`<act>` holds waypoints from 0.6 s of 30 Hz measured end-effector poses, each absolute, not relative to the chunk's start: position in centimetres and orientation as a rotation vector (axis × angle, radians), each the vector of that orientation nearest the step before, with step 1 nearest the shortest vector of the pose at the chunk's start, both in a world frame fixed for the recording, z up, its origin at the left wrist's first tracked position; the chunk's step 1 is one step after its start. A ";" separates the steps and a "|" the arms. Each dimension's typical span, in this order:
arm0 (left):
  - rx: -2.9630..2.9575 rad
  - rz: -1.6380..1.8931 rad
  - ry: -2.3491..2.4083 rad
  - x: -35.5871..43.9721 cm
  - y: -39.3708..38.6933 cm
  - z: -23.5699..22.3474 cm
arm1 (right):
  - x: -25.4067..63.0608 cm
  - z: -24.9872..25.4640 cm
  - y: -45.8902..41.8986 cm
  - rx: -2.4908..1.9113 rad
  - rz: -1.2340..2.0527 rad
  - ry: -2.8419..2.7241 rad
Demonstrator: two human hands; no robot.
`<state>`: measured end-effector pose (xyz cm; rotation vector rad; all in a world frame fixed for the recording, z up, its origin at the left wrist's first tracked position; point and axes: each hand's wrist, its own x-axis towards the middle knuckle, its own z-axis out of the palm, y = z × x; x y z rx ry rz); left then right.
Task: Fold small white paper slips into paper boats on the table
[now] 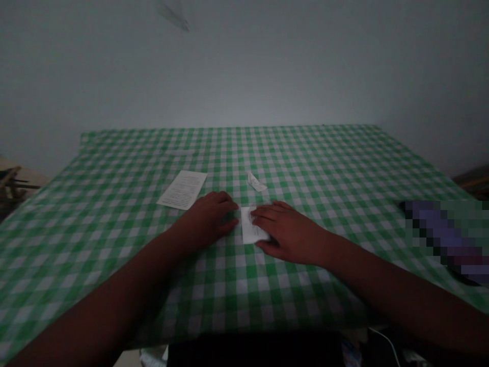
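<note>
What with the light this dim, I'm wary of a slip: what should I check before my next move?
1. Right hand on the small white paper: ok, its fingers lie over the right part.
2. Left hand steadying that paper: not ok, its fingertips are just off the left edge.
3. Print on that paper in full view: not ok, the right hand's fingers cover part of it.
4. Printed sheet free of the left hand: cannot tell, they meet in this view.
5. Creased paper slip away from both hands: ok, it lies beyond them on the green checkered tablecloth.
</note>
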<state>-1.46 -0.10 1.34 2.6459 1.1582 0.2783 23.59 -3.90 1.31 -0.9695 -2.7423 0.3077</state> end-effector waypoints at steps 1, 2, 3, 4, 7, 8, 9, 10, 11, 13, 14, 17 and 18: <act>2.647 0.282 1.159 -1.4 -0.1 1.4 | 23.6 1.3 -3.9 -0.969 0.304 -2.746; 2.647 0.285 1.154 -1.4 -0.2 1.4 | 23.6 1.3 -3.9 -0.969 0.304 -2.752; 2.648 0.290 1.144 -1.3 -0.2 1.5 | 23.6 1.4 -3.9 -0.968 0.304 -2.762; 2.649 0.293 1.127 -1.2 -0.3 1.5 | 23.6 1.4 -3.9 -0.968 0.304 -2.771; 2.653 0.287 1.060 -1.0 -0.6 1.8 | 23.7 1.6 -4.0 -0.974 0.308 -2.796; 2.653 0.276 1.038 -0.9 -0.7 1.9 | 23.7 1.6 -4.1 -0.978 0.312 -2.801; 2.653 0.264 1.020 -0.8 -0.8 1.9 | 23.7 1.6 -4.1 -0.984 0.316 -2.804; 2.651 0.252 1.010 -0.7 -0.8 2.0 | 23.7 1.6 -4.1 -0.990 0.322 -2.805; 2.649 0.245 1.010 -0.6 -0.9 1.9 | 23.7 1.6 -4.1 -0.996 0.324 -2.803; 2.648 0.247 1.034 -0.5 -1.1 1.9 | 23.6 1.4 -4.1 -0.998 0.319 -2.792; 2.647 0.254 1.052 -0.5 -1.1 1.8 | 23.5 1.2 -4.1 -0.998 0.313 -2.783; 2.636 0.269 1.079 -0.4 -1.2 1.7 | 23.3 0.9 -4.0 -0.996 0.299 -2.753; 2.629 0.268 1.078 -0.4 -1.3 1.6 | 23.3 0.9 -4.0 -0.999 0.301 -2.739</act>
